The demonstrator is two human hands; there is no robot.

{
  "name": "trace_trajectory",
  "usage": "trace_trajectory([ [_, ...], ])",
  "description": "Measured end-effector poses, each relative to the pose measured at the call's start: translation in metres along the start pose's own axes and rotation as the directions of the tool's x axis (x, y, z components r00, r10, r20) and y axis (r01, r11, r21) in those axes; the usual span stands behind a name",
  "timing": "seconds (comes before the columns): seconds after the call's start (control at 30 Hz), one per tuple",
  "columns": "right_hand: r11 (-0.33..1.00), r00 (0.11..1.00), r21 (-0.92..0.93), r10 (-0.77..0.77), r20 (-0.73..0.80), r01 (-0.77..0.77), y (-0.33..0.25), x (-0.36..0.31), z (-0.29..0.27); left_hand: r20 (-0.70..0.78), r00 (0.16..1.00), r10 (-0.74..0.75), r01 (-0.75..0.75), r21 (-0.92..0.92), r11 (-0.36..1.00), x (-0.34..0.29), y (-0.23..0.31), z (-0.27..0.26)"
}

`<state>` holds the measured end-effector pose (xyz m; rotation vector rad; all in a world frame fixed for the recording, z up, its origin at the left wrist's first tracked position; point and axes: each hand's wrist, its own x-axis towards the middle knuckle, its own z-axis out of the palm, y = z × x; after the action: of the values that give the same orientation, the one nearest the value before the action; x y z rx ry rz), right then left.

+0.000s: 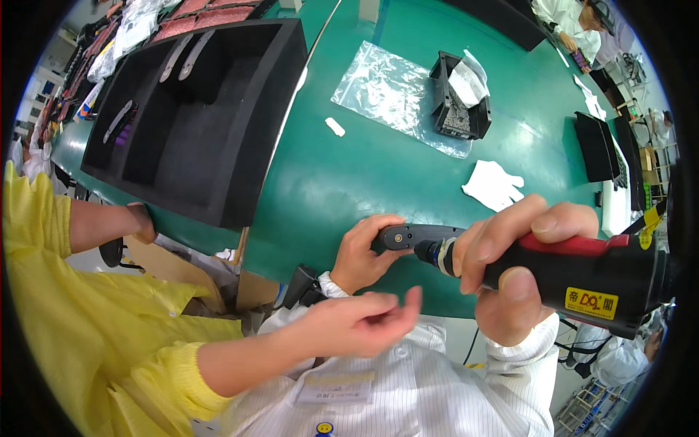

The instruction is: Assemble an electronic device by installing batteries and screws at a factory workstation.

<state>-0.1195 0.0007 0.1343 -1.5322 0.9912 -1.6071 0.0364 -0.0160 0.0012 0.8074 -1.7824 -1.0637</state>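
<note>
My left hand (pixel 360 256) grips a long dark grey part that looks like a folding knife (pixel 399 237), with a round screw near its end, above the green table's near edge. Wrapped round a black and red electric screwdriver (pixel 564 273), my right hand (pixel 510 266) holds it nearly level. The screwdriver's nose points left at the knife; whether its bit touches a screw I cannot tell. Just in front of my left wrist, a co-worker's hand (pixel 364 320) in a yellow sleeve reaches in with nothing visible in it.
A black divided tray (pixel 240 138) at left holds several similar grey pieces. A clear plastic bag (pixel 386 95) lies under a small black bin (pixel 466 120) of small parts. Nearby are a white glove (pixel 494 184) and a white scrap (pixel 335 127). The co-worker's other hand (pixel 142 223) rests by the tray.
</note>
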Motion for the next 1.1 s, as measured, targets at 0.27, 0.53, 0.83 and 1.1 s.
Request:
trace_trajectory([
  [0.27,1.0,0.999,0.01,-0.026,0.042,0.026,0.001,0.006,0.0,-0.076,0.99,-0.116,0.106,-0.123,0.987,-0.008,-0.048,0.019],
  [0.53,0.999,0.994,-0.003,-0.052,0.091,0.052,0.007,0.008,-0.002,-0.02,0.992,-0.127,0.123,-0.131,0.984,-0.011,-0.05,0.016],
  [0.83,0.997,0.984,0.008,-0.077,0.158,0.077,0.01,0.01,-0.007,-0.083,0.993,-0.085,0.075,-0.118,0.99,-0.008,-0.05,0.019],
  [1.1,0.996,0.986,-0.072,-0.044,0.163,0.056,0.01,0.012,-0.01,-0.074,0.992,-0.105,0.096,-0.111,0.989,-0.008,-0.048,0.018],
])
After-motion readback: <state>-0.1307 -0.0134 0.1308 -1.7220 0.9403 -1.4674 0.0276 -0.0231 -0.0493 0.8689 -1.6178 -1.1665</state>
